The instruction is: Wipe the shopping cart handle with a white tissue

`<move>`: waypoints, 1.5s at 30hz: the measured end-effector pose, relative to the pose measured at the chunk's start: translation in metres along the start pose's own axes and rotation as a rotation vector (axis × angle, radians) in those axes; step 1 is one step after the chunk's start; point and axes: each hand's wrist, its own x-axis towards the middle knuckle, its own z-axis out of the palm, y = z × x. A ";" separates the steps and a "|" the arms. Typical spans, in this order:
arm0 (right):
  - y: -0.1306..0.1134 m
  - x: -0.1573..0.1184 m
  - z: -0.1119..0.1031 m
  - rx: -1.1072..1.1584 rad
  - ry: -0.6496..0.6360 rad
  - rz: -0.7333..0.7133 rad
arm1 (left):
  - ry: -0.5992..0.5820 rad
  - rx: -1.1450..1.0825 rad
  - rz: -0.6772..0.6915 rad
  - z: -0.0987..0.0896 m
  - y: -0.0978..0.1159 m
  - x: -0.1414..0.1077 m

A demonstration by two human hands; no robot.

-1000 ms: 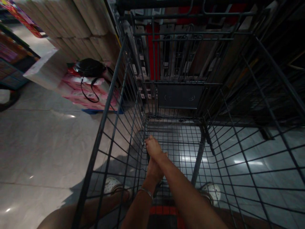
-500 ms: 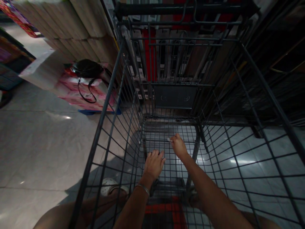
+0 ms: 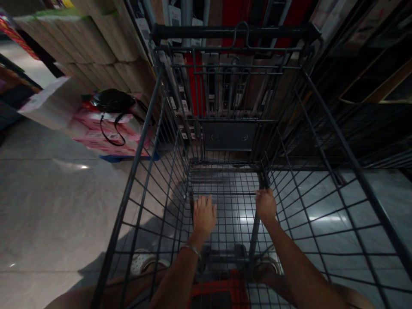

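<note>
While both arms reached down into the wire shopping cart (image 3: 337,141), its long axis running straight ahead, left hand (image 3: 204,213) lay flat and spread on the mesh floor, right hand (image 3: 265,203) closed by the right wall, what it held unclear, open floor between.

Right hand (image 3: 265,204) fingers curled under, unseen; bag (image 3: 112,101) too dim.

Both hands low inside wire cart (image 3: 138,141): left hand (image 3: 204,213) flat; right hand (image 3: 265,204) curled.
</note>
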 end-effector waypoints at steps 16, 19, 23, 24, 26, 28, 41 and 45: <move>-0.017 0.005 0.025 0.207 0.104 -0.100 | -0.060 0.074 -0.012 0.010 -0.026 0.028; -0.041 -0.005 0.030 0.180 -0.031 -0.238 | -0.067 0.097 -0.010 0.009 -0.026 0.028; -0.088 -0.024 0.039 0.125 -0.160 -0.341 | -0.071 0.123 -0.004 0.008 -0.026 0.027; -0.097 -0.028 0.040 0.120 -0.172 -0.336 | -0.073 0.128 -0.002 0.008 -0.026 0.027; -0.107 -0.032 0.040 0.123 -0.187 -0.338 | -0.076 0.136 -0.001 0.009 -0.026 0.027; -0.106 -0.034 0.036 0.127 -0.211 -0.375 | -0.077 0.142 -0.003 0.011 -0.027 0.027; -0.045 -0.035 0.022 0.089 -0.202 -0.304 | -0.115 0.169 0.008 0.015 -0.031 0.029; -0.046 -0.037 0.023 0.173 -0.115 -0.118 | -0.154 0.196 0.002 0.015 -0.032 0.034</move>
